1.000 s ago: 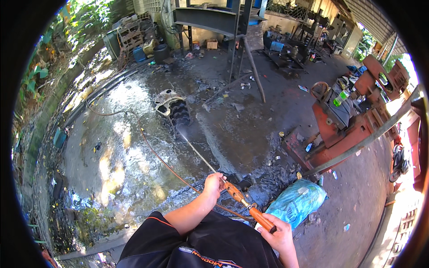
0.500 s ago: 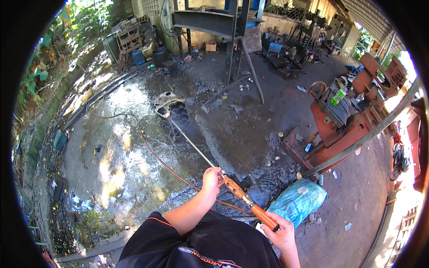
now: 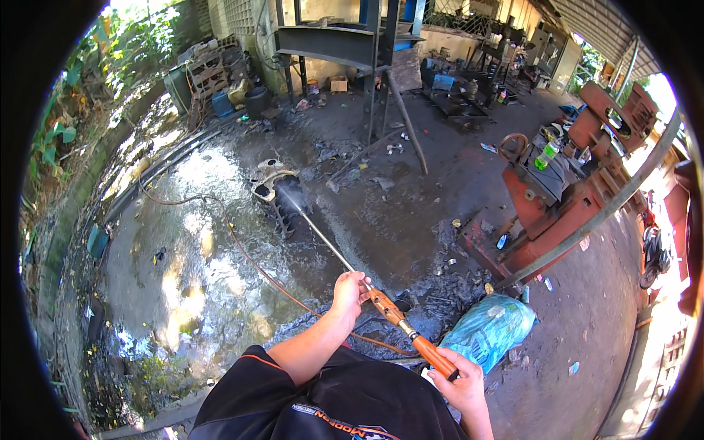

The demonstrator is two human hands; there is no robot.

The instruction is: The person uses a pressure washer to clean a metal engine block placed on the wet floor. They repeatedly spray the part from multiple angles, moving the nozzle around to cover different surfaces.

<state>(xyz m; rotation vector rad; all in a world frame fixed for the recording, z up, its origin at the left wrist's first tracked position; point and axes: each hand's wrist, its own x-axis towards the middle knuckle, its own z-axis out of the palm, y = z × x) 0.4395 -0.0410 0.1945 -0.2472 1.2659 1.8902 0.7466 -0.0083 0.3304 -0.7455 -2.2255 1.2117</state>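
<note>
My left hand (image 3: 347, 299) is closed round the front part of a pressure washer spray lance (image 3: 386, 306), where its metal tube meets an orange-brown body. My right hand (image 3: 462, 381) grips the orange rear handle (image 3: 434, 356). From the thin tube's tip, a white water spray (image 3: 291, 198) strikes a dark, greasy metal casting (image 3: 275, 192), perhaps an engine housing, lying on the wet ground. Its pale rim has several openings. A brown hose (image 3: 253, 259) curves across the ground and passes beneath the lance.
A blue-green plastic bag (image 3: 490, 328) lies beside my right hand. Farther right stands a red machine (image 3: 539, 209) with a green bottle (image 3: 546, 155) on it, and a slanting pole (image 3: 616, 205) crosses in front. A dark steel frame (image 3: 326, 45) with a leaning bar (image 3: 408, 121) rises at the back.
The lance tip has shifted slightly right and nearer, and the spray now shows plainly against the casting's dark side. Both hands keep their grip. The whole view has shifted slightly.
</note>
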